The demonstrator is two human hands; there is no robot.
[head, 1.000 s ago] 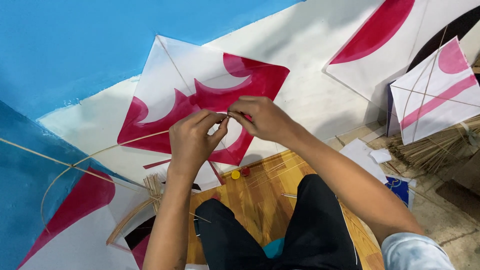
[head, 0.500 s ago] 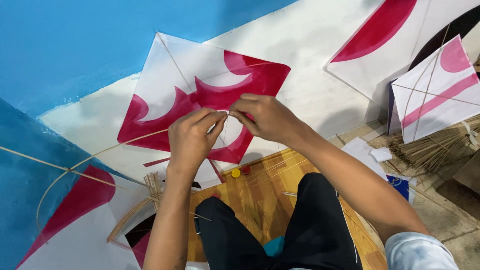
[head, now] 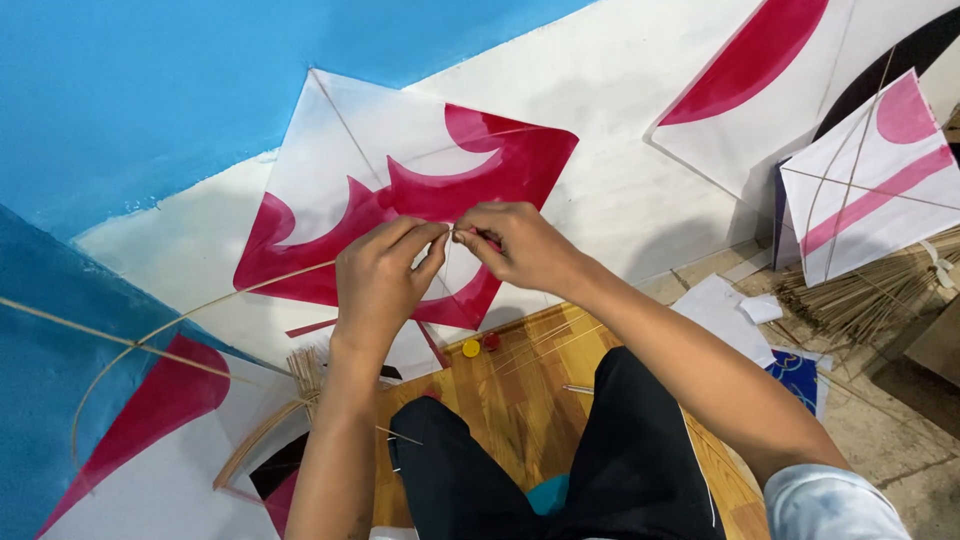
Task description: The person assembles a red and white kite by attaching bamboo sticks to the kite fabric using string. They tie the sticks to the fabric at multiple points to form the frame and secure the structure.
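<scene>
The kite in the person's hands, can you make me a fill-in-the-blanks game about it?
1. The kite is white and ____.
2. The left hand and the right hand meet at the ____ of the kite.
3. The wooden board under the legs carries a small red lid and a small ____ one.
4. The bundle of thin sticks lies to the person's ____.

Missing words: red; middle; yellow; right
</scene>
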